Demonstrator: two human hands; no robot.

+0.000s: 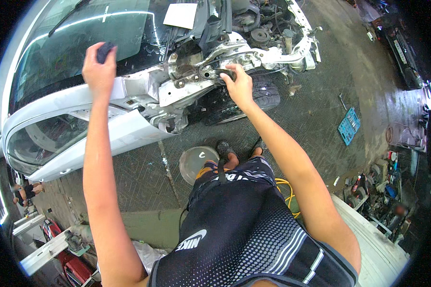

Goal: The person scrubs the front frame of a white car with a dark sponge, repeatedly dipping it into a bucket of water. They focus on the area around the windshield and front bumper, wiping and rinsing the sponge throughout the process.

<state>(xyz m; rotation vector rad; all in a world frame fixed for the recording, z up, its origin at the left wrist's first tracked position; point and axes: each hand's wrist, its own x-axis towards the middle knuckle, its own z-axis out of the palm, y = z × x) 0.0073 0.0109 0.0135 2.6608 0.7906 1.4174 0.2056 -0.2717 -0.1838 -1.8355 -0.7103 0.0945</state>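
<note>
My left hand (98,74) is raised over the edge of the car's windshield (124,40), its fingers closed around a small dark, rounded object (105,52) whose kind I cannot make out. At the stripped front corner of the silver car, my right hand (243,88) pinches a small black piece (229,75) between thumb and fingers. That piece is close to a round hole in the bare metal fender support (196,79); whether it touches the metal I cannot tell. Below the right hand is the front tire (261,95).
The engine bay (261,36) lies exposed beyond the right hand. A white sheet (180,16) rests near the windshield base. On the floor are a round grey lid-like disc (192,165), a blue tool case (349,126) and a yellow hose (287,193). Tools clutter the right side.
</note>
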